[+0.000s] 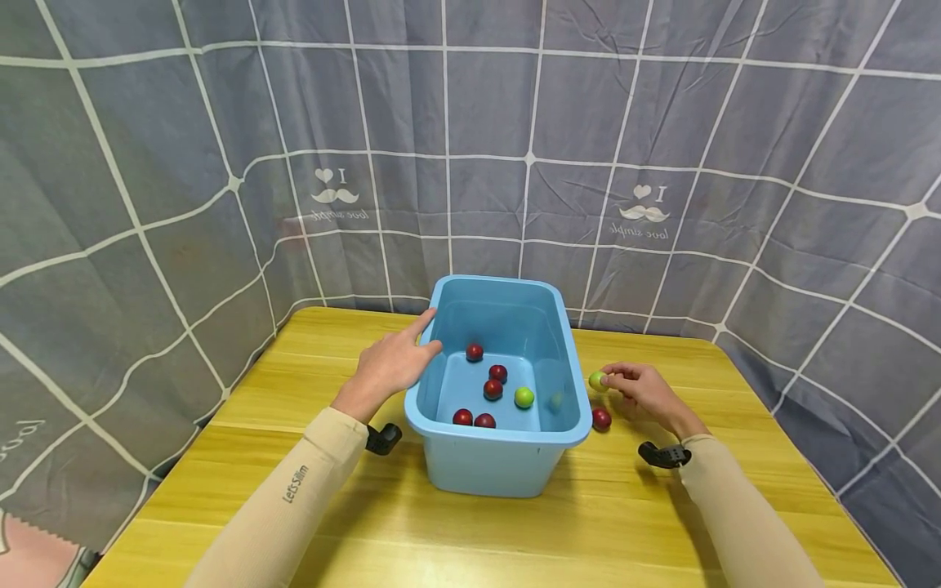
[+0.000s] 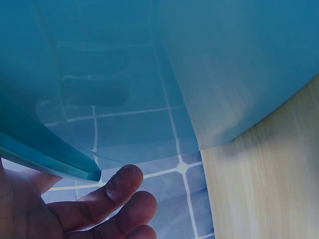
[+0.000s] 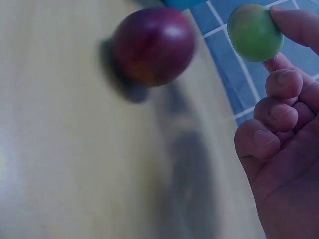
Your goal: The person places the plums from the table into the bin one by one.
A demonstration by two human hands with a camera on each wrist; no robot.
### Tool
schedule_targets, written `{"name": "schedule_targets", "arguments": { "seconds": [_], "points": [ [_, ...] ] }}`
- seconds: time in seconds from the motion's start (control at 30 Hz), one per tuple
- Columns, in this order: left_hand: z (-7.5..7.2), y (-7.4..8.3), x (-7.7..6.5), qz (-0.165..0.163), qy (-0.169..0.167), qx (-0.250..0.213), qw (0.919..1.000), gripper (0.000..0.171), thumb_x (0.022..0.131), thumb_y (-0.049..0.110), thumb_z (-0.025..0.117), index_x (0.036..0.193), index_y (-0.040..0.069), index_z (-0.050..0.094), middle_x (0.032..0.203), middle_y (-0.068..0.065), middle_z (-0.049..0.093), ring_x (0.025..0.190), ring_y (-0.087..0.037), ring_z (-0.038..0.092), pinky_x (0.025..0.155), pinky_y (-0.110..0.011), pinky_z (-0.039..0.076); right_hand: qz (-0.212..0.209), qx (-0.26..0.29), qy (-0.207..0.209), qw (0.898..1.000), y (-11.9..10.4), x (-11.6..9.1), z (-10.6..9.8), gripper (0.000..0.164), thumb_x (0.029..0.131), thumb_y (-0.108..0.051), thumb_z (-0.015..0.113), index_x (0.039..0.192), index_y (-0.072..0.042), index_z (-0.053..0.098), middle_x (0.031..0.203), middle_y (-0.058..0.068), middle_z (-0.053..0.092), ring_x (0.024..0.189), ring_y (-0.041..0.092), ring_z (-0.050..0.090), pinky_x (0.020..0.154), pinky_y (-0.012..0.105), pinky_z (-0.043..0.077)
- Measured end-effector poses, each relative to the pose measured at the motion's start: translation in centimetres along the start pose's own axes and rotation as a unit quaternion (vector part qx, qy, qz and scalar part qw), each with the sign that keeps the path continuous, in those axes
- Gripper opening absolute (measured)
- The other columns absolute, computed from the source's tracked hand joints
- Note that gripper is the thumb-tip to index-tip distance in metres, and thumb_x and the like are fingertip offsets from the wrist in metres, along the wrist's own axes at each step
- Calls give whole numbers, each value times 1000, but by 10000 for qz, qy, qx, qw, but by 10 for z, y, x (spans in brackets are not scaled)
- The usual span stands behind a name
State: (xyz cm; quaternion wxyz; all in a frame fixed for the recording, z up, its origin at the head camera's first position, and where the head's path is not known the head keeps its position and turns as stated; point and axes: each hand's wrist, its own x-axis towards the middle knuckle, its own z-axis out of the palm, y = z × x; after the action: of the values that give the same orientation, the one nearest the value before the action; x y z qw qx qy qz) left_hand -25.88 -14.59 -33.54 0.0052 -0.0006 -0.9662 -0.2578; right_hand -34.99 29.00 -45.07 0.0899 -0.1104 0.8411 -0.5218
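My right hand (image 1: 647, 390) pinches a green plum (image 3: 255, 33) between thumb and index finger, right of a light blue plastic tub (image 1: 485, 457). The other fingers curl toward the palm in the right wrist view. A dark red plum (image 1: 601, 420) sits on the table just below this hand. My left hand (image 1: 393, 359) holds the tub's left rim, its thumb over the edge; in the left wrist view some fingers (image 2: 124, 181) show outside the wall. Inside the tub lie several dark red plums (image 1: 492, 389) and one green plum (image 1: 524, 398).
The tub stands on a yellow wood-grain table (image 1: 353, 523). A grey curtain with white grid lines (image 1: 485, 106) hangs behind the table and along both sides. Black wrist straps (image 1: 665, 455) sit at both wrists.
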Motion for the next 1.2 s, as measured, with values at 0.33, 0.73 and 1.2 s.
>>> {"name": "schedule_targets", "arguments": {
  "seconds": [0.33,0.73,1.2],
  "points": [
    [-1,1,0,-29,-3,-28,10000,67,98,51,39,161,41,18,107,-11,67,77,-27,61,59,-38,44,-323,-146,-59,9994,-29,3,-16,43,97,-34,67,121,2,63,95,7,62,66,17,42,63,33,38],
    [0,-2,1,-53,-15,16,10000,67,98,52,39,161,41,17,130,-13,64,83,-29,62,62,-41,44,-1009,-213,-137,9946,-76,6,-33,37,98,-28,67,118,2,64,84,-2,61,60,22,36,58,30,36],
    [0,-1,1,-42,-29,-22,10000,67,98,52,39,161,41,17,108,-10,67,75,-27,60,62,-41,43,-1364,-822,-55,9872,-139,6,-43,35,97,-28,68,118,0,66,78,2,55,64,21,44,59,29,41]
  ]
}}
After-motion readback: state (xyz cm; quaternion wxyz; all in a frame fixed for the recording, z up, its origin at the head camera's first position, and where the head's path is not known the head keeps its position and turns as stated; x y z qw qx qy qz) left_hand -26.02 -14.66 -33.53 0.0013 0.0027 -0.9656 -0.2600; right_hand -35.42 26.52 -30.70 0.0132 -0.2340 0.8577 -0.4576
